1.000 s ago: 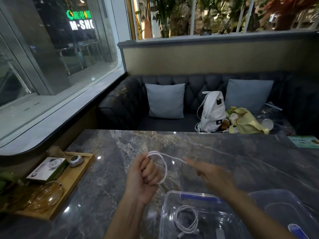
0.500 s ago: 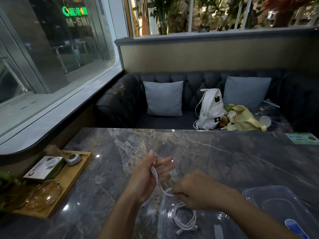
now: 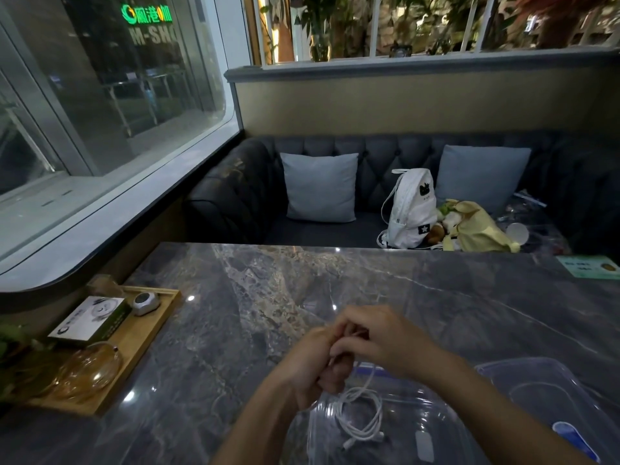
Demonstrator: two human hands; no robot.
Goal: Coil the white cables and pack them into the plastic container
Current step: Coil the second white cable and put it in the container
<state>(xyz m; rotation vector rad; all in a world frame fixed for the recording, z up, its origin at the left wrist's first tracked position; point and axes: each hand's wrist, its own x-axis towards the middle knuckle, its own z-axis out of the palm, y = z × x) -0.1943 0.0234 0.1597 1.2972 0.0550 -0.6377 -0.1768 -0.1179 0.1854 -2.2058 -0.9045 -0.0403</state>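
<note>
head view: left hand (image 3: 308, 360) and right hand (image 3: 382, 344) meet, both grips clamped on a cable (image 3: 367, 380) hanging into the container (image 3: 446, 414), above a coiled cable (image 3: 362, 421) inside.

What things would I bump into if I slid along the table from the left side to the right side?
Wooden tray → the two hands joined on a white cable → plastic box with a coiled cable inside → clear lid → green card at the far right edge.
</note>
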